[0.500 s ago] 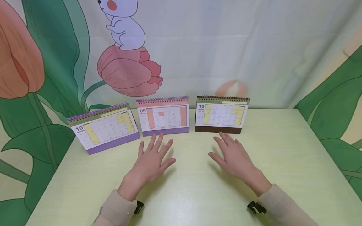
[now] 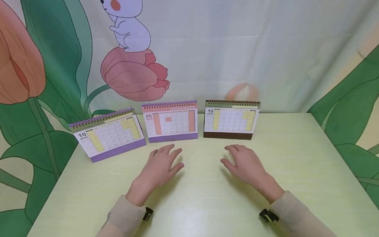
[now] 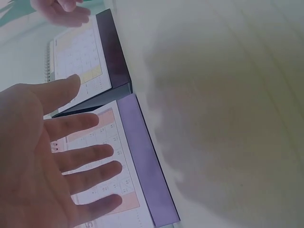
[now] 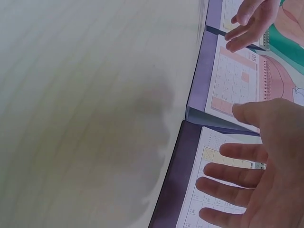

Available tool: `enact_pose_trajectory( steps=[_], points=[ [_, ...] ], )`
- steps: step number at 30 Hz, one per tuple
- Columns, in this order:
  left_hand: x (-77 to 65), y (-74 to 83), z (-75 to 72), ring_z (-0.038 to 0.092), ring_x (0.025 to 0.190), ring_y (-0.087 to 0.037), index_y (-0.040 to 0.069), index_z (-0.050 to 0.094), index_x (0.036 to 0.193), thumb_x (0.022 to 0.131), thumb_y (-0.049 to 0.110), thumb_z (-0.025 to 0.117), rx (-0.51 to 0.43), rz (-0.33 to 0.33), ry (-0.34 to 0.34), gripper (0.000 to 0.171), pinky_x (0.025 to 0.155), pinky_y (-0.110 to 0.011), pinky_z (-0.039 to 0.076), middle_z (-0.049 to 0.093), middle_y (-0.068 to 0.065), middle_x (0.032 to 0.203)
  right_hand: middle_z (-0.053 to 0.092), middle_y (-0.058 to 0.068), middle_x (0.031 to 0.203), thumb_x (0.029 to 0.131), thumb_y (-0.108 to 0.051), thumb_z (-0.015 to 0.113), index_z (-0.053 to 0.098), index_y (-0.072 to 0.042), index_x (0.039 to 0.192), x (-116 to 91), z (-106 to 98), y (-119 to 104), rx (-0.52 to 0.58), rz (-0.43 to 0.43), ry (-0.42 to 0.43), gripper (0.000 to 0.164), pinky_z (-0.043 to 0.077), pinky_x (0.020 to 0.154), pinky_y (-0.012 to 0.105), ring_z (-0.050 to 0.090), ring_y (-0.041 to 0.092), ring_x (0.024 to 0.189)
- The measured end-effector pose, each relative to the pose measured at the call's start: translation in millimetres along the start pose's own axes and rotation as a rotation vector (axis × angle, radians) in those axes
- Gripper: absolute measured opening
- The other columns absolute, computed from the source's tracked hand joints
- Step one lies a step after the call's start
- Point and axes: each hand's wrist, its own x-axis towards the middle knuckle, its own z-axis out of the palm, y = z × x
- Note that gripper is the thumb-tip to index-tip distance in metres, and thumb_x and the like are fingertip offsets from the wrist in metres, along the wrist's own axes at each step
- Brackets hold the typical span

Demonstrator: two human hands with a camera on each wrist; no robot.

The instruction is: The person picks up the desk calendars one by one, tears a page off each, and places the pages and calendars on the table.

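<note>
Three spiral-bound desk calendars stand in a row at the back of the table. The left calendar (image 2: 111,135) shows 10 on a purple base and is turned at an angle. In the middle, a pink calendar (image 2: 173,121) marked 05 also has a purple base. A calendar (image 2: 231,120) with 10 and yellow columns, on a dark brown base, is at the right. My left hand (image 2: 158,168) hovers before the pink calendar, fingers spread and holding nothing. Before the brown-based calendar, my right hand (image 2: 247,164) is likewise held over the table, fingers apart and nothing in them.
The pale yellow-green table (image 2: 201,204) extends to both sides. Behind it hangs a curtain (image 2: 201,49) printed with tulips and a white animal. Black straps (image 2: 268,215) show under both sleeves.
Both hands have drawn back slightly from the calendars, and their fingers have bent a little more. The calendars stay in place.
</note>
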Motion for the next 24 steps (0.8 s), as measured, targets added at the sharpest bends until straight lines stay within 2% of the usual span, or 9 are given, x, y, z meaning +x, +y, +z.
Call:
enact_pose_trajectory(
  steps=[6,9,15,24],
  points=[
    [8.3,1.5,0.7,0.053,0.13,-0.038,0.008,0.061,0.14,0.103,0.037,0.063,-0.042,0.008,0.033,0.047,0.101,-0.061,0.044,0.055,-0.019,0.143,0.068,0.018,0.123,0.097,-0.036,0.071,0.067,0.0,0.124,-0.8,-1.4,0.7,-0.013,0.007,-0.012,0.046,0.053,0.093,0.053,0.064,0.037,0.115],
    [13.1,2.3,2.3,0.056,0.126,-0.036,0.007,0.062,0.137,0.102,0.034,0.065,-0.099,0.021,0.038,0.044,0.1,-0.058,0.047,0.058,-0.016,0.138,0.069,0.017,0.121,0.097,-0.035,0.072,0.068,0.0,0.121,-1.4,-2.6,0.6,-0.015,0.004,-0.008,0.043,0.053,0.092,0.053,0.065,0.037,0.113],
    [22.4,3.6,6.8,0.058,0.125,-0.032,0.003,0.063,0.134,0.102,0.029,0.066,-0.246,0.052,0.012,0.041,0.106,-0.049,0.046,0.061,-0.013,0.135,0.071,0.016,0.117,0.097,-0.034,0.071,0.07,0.0,0.117,-2.1,-2.7,2.0,-0.01,0.009,-0.011,0.04,0.054,0.091,0.051,0.066,0.036,0.111],
    [39.4,6.7,10.7,0.056,0.127,-0.029,0.003,0.063,0.133,0.103,0.024,0.065,-0.345,0.056,0.022,0.037,0.109,-0.044,0.043,0.061,-0.011,0.134,0.072,0.016,0.114,0.096,-0.032,0.072,0.072,0.0,0.114,-2.0,-1.9,2.6,-0.003,-0.006,-0.004,0.037,0.055,0.088,0.05,0.067,0.036,0.107]
  ],
)
